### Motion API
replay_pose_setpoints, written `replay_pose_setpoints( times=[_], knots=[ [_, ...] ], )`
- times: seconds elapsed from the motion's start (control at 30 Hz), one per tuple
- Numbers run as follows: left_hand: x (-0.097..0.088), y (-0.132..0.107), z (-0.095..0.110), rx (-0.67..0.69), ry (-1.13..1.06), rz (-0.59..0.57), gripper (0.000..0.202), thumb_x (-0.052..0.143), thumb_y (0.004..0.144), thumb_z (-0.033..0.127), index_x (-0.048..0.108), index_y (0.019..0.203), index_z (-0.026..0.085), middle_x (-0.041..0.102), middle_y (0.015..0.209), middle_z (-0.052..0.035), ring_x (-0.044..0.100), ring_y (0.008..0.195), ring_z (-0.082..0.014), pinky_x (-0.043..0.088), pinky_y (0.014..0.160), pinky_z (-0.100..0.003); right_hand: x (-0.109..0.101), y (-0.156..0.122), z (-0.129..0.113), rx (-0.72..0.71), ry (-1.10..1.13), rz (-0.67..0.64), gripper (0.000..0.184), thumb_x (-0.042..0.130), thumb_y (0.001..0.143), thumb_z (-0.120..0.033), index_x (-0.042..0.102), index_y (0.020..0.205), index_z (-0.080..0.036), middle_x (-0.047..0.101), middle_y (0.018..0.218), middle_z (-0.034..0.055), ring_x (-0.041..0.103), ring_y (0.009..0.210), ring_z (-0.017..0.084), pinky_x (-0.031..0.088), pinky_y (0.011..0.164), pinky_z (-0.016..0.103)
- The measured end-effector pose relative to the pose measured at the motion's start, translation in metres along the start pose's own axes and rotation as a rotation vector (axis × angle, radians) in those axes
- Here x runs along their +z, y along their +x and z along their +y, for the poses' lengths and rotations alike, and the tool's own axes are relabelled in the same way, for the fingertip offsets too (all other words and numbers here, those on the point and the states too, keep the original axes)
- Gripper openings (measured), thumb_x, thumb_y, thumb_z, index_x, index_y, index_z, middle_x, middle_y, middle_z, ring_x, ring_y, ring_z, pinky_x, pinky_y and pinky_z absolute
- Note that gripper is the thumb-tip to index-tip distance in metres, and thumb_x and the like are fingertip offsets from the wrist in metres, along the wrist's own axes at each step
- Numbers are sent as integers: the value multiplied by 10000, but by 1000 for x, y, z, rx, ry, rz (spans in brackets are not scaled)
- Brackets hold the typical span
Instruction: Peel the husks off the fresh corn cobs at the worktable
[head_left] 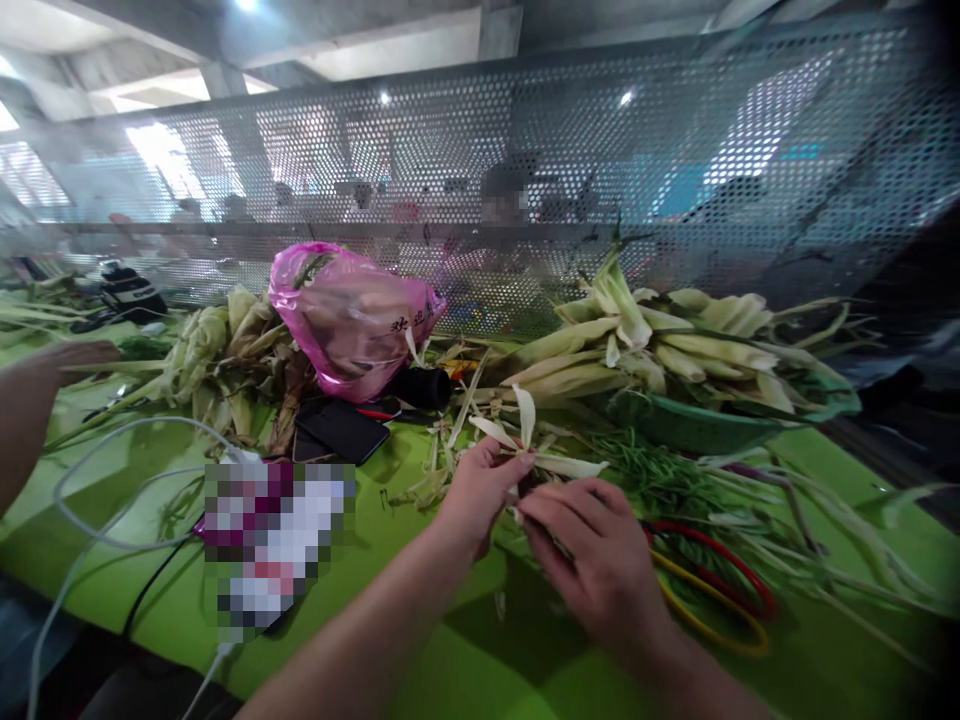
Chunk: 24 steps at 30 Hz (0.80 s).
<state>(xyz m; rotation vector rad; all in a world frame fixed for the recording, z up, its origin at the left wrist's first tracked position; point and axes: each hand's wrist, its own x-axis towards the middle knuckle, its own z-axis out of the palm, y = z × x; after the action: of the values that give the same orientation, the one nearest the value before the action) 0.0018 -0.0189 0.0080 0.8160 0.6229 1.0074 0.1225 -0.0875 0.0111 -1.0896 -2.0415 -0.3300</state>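
Note:
My left hand (pixel 480 490) pinches pale corn husk strips (pixel 526 420) between thumb and fingers, over the front middle of the table. The strips fan out like petals above the fingertips, one up, one left and one right. Just below the pinch, my right hand (pixel 589 545) has its fingers closed at the lower end of the same husk piece, where a small pale bit shows between the hands. What lies inside the right fingers is mostly hidden. Scissors with red and yellow handles (pixel 720 590) lie beside my right wrist.
A green basket (pixel 697 425) heaped with corn husks (pixel 600 350) stands at right, near green strands (pixel 652 470). Behind are a pink plastic bag (pixel 352 320), a husk bundle (pixel 206 360) and a black phone (pixel 343 430). White cables (pixel 112 425) run left; another person's arm (pixel 45 400) reaches in.

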Motion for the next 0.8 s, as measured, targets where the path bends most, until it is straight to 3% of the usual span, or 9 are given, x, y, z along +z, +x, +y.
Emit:
replay_pose_setpoints(
  times=[0.2,0.43,0.63,0.8],
  knots=[
    [1,1,3,-81,83,-140,410,830,605,408,623,812,121,629,757,-33,588,673,-118,490,694,-259,-15,1,14,397,247,156,48,589,897,-208,621,933,-210,600,986,51,586,891,184,457,763,285],
    [3,-3,3,-56,135,-228,429,759,684,507,627,841,130,622,826,-44,592,692,-111,502,707,-248,-18,-2,20,818,595,93,148,625,861,-358,624,880,-210,625,837,17,564,772,173,450,705,264],
    [3,-1,1,32,238,-249,388,759,697,455,608,832,124,595,794,-31,542,704,-97,433,692,-220,-18,-1,23,939,725,84,205,663,813,-393,616,827,-194,606,774,8,529,702,142,436,639,233],
    [0,3,0,29,266,-72,335,730,686,420,571,748,132,564,693,-6,485,599,-83,378,598,-217,-27,3,23,960,796,40,244,670,804,-400,619,931,-198,616,744,12,546,632,136,421,542,219]
  ],
)
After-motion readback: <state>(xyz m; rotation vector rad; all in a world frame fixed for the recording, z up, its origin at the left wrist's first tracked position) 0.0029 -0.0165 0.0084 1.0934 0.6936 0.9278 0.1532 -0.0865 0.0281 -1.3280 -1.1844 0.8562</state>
